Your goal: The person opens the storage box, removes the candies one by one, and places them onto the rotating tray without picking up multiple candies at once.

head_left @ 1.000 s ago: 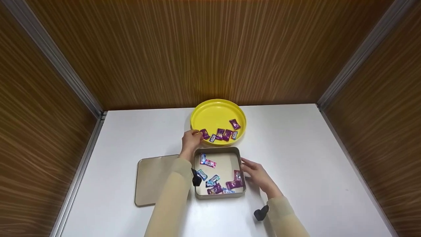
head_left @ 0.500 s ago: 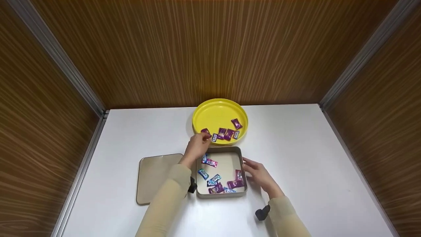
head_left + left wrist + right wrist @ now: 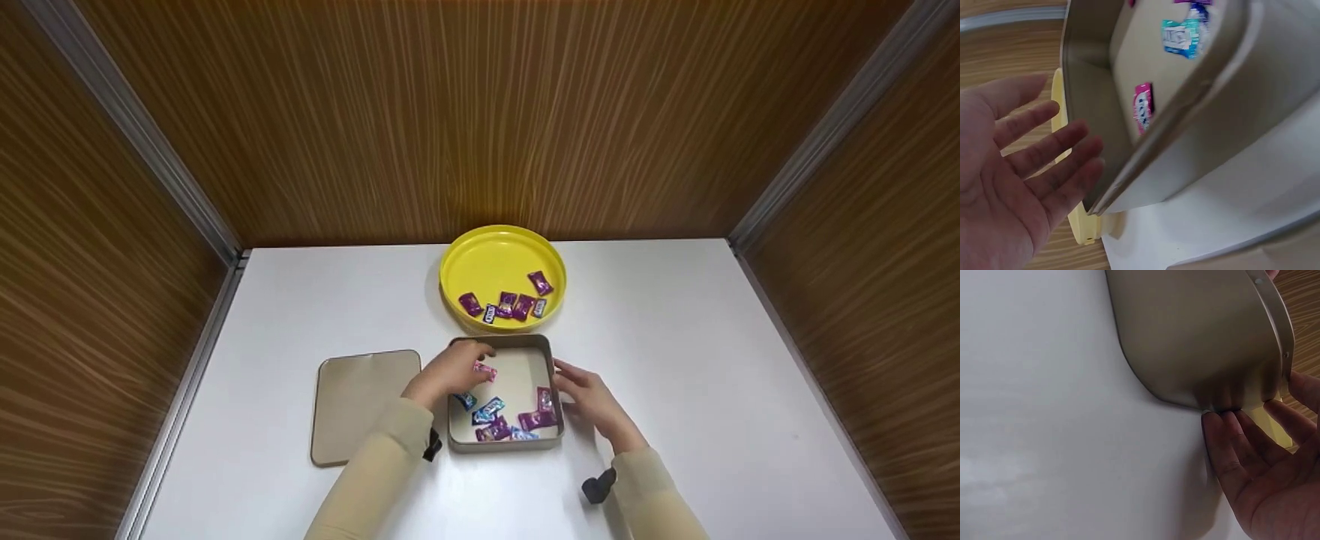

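Observation:
Over the back left corner of the open tin (image 3: 504, 446), in the head view, my left hand (image 3: 448, 367) hovers with its fingers spread. Its palm and fingers (image 3: 1053, 154) hold nothing in the left wrist view. A pink-wrapped candy (image 3: 1143, 108) lies on the tin's floor below the fingers. Blue candies (image 3: 489, 409) and purple candies (image 3: 535, 419) lie in the tin's front part. My right hand (image 3: 596, 401) touches the tin's right wall with extended fingertips (image 3: 1213, 424), its thumb near the rim. Part of the tin's back left corner is hidden by my left hand.
Behind the tin stands a round yellow tray (image 3: 491, 259) with several purple and small white-labelled candies (image 3: 489, 313) along its front. The tin's flat lid (image 3: 364, 409) lies left of it, partly under my left sleeve. Wood-grain panels (image 3: 487, 120) bound the white table (image 3: 675, 330).
My left hand has left the purple candy at the tray's front left and moved back over the tin. That purple candy stays in the tray. My right hand has kept its place.

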`<state>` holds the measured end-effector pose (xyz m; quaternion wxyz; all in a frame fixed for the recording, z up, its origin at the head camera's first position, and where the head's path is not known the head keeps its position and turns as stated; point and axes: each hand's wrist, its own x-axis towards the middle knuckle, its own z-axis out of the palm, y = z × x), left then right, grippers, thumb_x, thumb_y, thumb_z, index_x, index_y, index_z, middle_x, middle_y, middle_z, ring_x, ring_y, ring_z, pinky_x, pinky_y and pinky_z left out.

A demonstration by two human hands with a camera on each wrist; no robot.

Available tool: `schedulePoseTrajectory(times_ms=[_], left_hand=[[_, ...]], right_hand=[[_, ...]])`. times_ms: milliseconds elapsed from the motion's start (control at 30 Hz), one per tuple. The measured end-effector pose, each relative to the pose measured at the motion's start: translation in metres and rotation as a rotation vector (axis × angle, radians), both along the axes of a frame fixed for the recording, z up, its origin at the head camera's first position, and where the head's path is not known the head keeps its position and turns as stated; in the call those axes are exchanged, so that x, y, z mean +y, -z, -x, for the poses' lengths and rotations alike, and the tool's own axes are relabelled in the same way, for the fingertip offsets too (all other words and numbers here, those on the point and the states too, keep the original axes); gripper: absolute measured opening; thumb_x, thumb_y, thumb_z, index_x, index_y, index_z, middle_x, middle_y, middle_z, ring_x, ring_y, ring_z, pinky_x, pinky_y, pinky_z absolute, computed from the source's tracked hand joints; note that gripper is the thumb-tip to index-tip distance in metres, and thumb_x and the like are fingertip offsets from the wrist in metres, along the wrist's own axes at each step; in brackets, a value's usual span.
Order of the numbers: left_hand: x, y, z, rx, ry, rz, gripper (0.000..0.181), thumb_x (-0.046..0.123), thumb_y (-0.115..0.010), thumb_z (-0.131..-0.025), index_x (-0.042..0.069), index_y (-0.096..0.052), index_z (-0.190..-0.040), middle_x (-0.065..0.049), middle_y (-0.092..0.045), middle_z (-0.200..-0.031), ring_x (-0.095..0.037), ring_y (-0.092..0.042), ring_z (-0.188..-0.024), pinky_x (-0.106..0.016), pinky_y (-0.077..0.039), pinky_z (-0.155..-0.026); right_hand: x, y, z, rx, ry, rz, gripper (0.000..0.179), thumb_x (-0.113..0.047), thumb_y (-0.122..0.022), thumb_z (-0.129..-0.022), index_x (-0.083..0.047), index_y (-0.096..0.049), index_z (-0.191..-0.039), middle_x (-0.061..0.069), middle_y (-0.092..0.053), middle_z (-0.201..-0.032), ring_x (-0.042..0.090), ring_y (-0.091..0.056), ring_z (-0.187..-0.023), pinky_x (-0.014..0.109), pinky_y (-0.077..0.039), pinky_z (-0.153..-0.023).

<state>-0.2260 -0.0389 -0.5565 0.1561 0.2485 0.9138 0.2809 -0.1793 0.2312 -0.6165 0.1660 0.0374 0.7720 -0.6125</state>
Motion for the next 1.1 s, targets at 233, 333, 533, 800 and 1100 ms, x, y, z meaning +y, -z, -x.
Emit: schedulePoseTrajectory(times_ms=[233, 333, 533, 800, 1100], left_hand=[[0.005, 0.011, -0.016, 0.221, 0.074, 0.232, 0.036, -0.001, -0.071, -0.080, 0.010, -0.073, -0.114, -0.007, -0.067, -0.103, -0.026, -0.063, -0.097, -0.038, -0.052, -0.088], [0.006, 0.016, -0.018, 0.285, 0.100, 0.291, 0.032, -0.002, -0.068, -0.084, 0.013, -0.075, -0.111, -0.006, -0.070, -0.100, -0.024, -0.064, -0.094, -0.037, -0.052, -0.087], [0.004, 0.025, -0.020, 0.377, 0.132, 0.333, 0.020, -0.001, -0.069, -0.081, 0.013, -0.077, -0.094, -0.002, -0.072, -0.090, -0.022, -0.067, -0.083, -0.036, -0.051, -0.082], [0.005, 0.034, -0.024, 0.452, 0.123, 0.386, 0.009, 0.010, -0.070, -0.086, 0.015, -0.075, -0.080, 0.000, -0.071, -0.080, -0.021, -0.065, -0.074, -0.037, -0.047, -0.076], [0.006, 0.039, -0.024, 0.552, 0.113, 0.451, 0.010, 0.007, -0.068, -0.085, 0.013, -0.074, -0.079, -0.002, -0.070, -0.077, -0.021, -0.066, -0.070, -0.036, -0.046, -0.073]], right_hand=[[0.001, 0.001, 0.000, -0.029, 0.010, 0.005, 0.051, -0.027, -0.055, -0.101, -0.010, -0.045, -0.148, 0.018, -0.049, -0.144, 0.037, -0.049, -0.128, 0.050, -0.046, -0.098], [0.001, 0.000, 0.000, -0.041, 0.016, 0.005, 0.052, -0.028, -0.056, -0.101, -0.011, -0.044, -0.148, 0.017, -0.048, -0.145, 0.037, -0.047, -0.130, 0.051, -0.045, -0.099], [0.000, -0.001, 0.001, -0.043, 0.012, -0.003, 0.052, -0.027, -0.056, -0.101, -0.009, -0.044, -0.148, 0.018, -0.048, -0.144, 0.037, -0.048, -0.129, 0.050, -0.046, -0.098], [-0.004, -0.006, 0.000, -0.045, 0.019, -0.049, 0.049, -0.021, -0.051, -0.103, -0.006, -0.041, -0.149, 0.021, -0.046, -0.145, 0.039, -0.047, -0.129, 0.053, -0.043, -0.099], [0.000, -0.001, 0.000, -0.025, 0.012, -0.021, 0.052, -0.030, -0.056, -0.101, -0.010, -0.044, -0.148, 0.018, -0.049, -0.144, 0.037, -0.050, -0.128, 0.052, -0.046, -0.098]])
